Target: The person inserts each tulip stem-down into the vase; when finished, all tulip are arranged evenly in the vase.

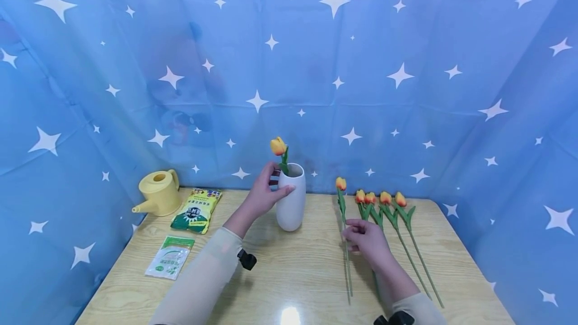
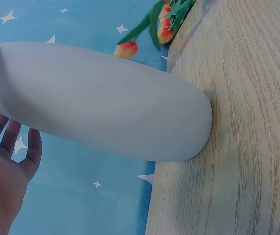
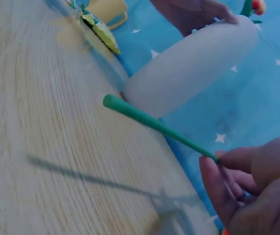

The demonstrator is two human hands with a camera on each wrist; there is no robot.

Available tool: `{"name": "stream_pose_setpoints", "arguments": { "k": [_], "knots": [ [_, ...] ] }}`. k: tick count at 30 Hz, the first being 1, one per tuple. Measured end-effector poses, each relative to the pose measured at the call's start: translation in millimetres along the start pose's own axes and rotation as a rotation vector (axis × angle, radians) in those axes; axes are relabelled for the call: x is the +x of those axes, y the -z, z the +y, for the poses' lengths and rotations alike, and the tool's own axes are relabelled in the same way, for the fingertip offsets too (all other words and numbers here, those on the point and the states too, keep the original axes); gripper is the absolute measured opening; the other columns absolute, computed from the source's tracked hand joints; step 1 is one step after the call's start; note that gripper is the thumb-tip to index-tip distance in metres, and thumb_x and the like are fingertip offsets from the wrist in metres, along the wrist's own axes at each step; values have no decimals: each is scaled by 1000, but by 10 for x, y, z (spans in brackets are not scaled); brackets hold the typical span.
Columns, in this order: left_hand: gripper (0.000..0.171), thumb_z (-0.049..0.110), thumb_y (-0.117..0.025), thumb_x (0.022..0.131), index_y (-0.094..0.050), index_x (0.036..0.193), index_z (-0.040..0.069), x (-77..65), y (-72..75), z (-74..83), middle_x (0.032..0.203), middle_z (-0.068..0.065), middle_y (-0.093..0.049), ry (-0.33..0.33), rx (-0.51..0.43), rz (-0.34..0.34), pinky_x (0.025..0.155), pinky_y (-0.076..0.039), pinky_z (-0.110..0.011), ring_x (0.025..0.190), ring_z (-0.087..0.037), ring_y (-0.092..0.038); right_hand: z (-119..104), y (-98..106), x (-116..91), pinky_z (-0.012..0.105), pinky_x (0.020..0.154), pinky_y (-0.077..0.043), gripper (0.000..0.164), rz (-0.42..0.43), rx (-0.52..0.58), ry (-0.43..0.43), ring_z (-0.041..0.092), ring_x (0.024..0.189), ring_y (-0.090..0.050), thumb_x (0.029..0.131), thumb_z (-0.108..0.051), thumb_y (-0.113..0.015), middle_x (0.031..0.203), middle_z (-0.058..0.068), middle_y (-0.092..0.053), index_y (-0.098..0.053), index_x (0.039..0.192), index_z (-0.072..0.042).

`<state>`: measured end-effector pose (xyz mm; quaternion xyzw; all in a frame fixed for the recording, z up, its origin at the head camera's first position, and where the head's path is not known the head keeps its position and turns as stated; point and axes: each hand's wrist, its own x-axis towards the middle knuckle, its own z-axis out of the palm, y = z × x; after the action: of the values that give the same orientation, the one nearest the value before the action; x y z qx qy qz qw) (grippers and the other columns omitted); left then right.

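A white vase point(image 1: 291, 207) stands upright on the table with one yellow-orange artificial tulip point(image 1: 278, 146) in its mouth. My left hand point(image 1: 265, 192) grips the vase near its rim, thumb in front and fingers around the far side. In the left wrist view the vase point(image 2: 105, 100) fills the middle. To the right of the vase, my right hand point(image 1: 369, 241) pinches another tulip point(image 1: 340, 184) by its stem between thumb and fingers. Its green stem end point(image 3: 130, 111) is lifted off the table in the right wrist view, casting a shadow.
Several more tulips point(image 1: 399, 199) lie side by side at the right, partly under my right forearm. At the left are a yellow watering can point(image 1: 160, 194), a green-yellow packet point(image 1: 197, 210) and a white-green sachet point(image 1: 170, 257). A blue starred curtain point(image 1: 298, 64) hangs behind the table point(image 1: 298, 275).
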<state>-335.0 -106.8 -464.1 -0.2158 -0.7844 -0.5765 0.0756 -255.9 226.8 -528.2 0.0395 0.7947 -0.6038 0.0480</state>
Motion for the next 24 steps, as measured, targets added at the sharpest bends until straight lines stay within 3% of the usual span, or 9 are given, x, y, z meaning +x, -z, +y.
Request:
{"name": "stream_pose_setpoints", "arguments": {
  "k": [12, 24],
  "knots": [
    [58, 43, -85, 100, -54, 143, 18, 5, -3, -15, 137, -8, -62, -5, 12, 5, 104, -59, -58, 125, -33, -67, -138, -56, -48, 37, 78, -67, 45, -2, 125, -1, 23, 106, -71, 109, -11, -73, 121, 13, -63, -59, 148, 6],
    [60, 45, -85, 100, -53, 143, 19, 0, 0, -16, 138, -8, -61, 2, 23, 1, 104, -59, -59, 127, -38, -66, -193, -96, -13, 41, 92, -66, 19, 6, 394, 66, 26, 109, -79, 110, 3, -65, 109, 11, -65, -51, 123, 5]
  ]
}}
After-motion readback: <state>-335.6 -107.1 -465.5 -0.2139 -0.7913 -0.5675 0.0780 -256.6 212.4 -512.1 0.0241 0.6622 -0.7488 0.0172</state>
